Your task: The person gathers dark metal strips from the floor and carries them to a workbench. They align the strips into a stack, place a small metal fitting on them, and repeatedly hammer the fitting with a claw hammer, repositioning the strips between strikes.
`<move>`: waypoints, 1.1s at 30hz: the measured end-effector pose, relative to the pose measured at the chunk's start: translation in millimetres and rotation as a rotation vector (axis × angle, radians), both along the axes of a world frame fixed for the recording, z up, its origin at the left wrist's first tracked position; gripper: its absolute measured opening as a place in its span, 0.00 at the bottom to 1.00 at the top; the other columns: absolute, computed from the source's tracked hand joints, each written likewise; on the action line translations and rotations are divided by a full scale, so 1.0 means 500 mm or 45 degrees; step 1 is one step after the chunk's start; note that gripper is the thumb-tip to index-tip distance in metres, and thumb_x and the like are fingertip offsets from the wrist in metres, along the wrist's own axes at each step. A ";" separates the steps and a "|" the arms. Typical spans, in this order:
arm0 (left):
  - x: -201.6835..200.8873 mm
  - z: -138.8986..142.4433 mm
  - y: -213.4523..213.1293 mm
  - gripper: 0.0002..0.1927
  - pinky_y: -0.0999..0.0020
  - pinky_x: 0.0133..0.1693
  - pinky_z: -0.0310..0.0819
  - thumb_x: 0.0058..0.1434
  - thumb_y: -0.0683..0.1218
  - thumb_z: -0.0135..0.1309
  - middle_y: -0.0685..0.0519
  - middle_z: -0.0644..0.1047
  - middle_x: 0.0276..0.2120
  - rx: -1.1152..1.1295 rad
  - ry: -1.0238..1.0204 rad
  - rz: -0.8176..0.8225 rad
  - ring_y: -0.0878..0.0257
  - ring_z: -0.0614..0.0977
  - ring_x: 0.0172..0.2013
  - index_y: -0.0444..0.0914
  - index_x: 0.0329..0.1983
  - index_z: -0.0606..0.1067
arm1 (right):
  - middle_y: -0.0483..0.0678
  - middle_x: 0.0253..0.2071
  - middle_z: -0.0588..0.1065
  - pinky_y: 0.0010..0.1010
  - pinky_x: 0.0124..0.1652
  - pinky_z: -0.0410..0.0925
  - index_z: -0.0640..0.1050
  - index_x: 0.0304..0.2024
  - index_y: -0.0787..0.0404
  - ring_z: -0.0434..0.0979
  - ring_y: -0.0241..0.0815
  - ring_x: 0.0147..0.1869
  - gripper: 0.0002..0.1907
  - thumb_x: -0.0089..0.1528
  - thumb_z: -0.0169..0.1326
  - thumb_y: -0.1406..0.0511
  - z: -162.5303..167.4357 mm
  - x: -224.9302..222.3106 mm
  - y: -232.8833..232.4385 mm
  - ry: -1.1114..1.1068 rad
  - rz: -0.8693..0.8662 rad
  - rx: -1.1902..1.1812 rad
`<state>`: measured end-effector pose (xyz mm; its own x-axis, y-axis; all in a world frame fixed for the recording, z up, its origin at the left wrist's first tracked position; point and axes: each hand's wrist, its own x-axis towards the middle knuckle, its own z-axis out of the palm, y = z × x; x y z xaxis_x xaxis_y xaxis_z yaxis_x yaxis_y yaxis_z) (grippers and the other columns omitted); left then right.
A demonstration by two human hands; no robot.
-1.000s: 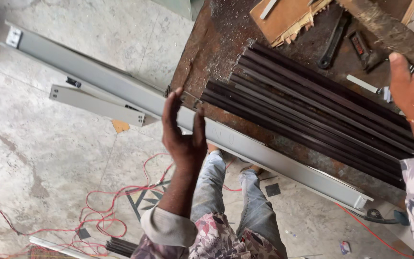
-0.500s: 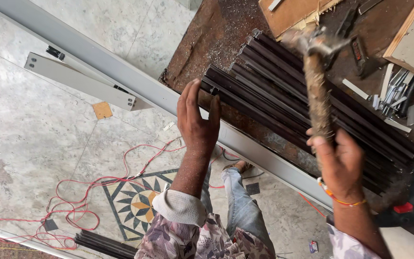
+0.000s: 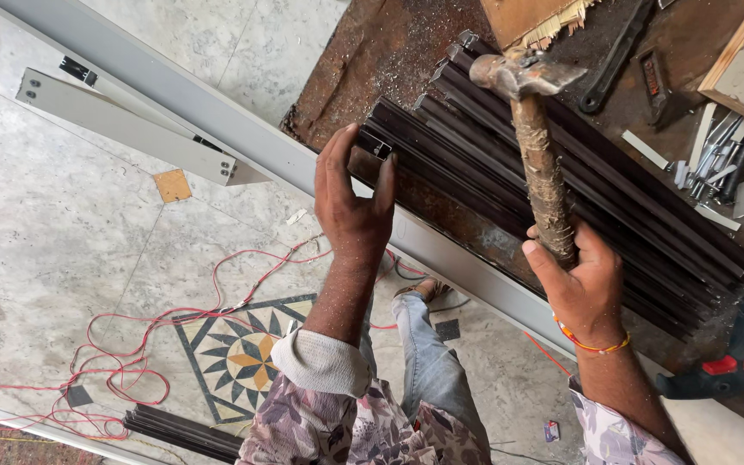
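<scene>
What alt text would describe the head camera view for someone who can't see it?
The right hand raises a hammer over a stack of dark metal strips on a rusty workbench, while the left hand steadies the strips' ends.

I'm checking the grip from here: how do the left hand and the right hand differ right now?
The left hand lies spread on the near end of the dark metal strips, fingers open; the right hand is closed round the hammer handle. The left holds no tool; the right holds the hammer up, its head above the strips. The right wrist wears an orange band; the left shows none. Both are bare, with floral sleeves.
</scene>
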<state>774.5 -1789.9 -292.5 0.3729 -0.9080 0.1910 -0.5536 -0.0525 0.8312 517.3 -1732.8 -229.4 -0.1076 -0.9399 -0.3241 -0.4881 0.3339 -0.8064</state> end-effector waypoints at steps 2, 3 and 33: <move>0.004 0.002 0.000 0.30 0.61 0.61 0.76 0.61 0.41 0.70 0.47 0.75 0.59 0.011 0.001 0.001 0.52 0.80 0.60 0.39 0.64 0.71 | 0.43 0.43 0.79 0.25 0.48 0.70 0.79 0.49 0.67 0.75 0.30 0.45 0.12 0.63 0.61 0.69 0.000 0.004 -0.001 0.025 0.021 -0.025; 0.005 0.003 0.000 0.30 0.61 0.61 0.76 0.61 0.41 0.70 0.46 0.75 0.58 0.021 0.002 0.001 0.52 0.80 0.60 0.39 0.64 0.71 | 0.44 0.43 0.79 0.25 0.49 0.71 0.79 0.49 0.67 0.76 0.30 0.45 0.12 0.63 0.60 0.69 0.001 0.006 0.000 0.038 0.032 -0.032; -0.015 -0.016 0.010 0.28 0.62 0.63 0.76 0.62 0.37 0.66 0.45 0.73 0.59 -0.004 -0.002 0.032 0.53 0.79 0.61 0.37 0.64 0.69 | 0.45 0.44 0.80 0.27 0.49 0.72 0.78 0.54 0.66 0.78 0.32 0.46 0.17 0.63 0.60 0.68 0.011 0.017 -0.006 0.111 0.096 0.041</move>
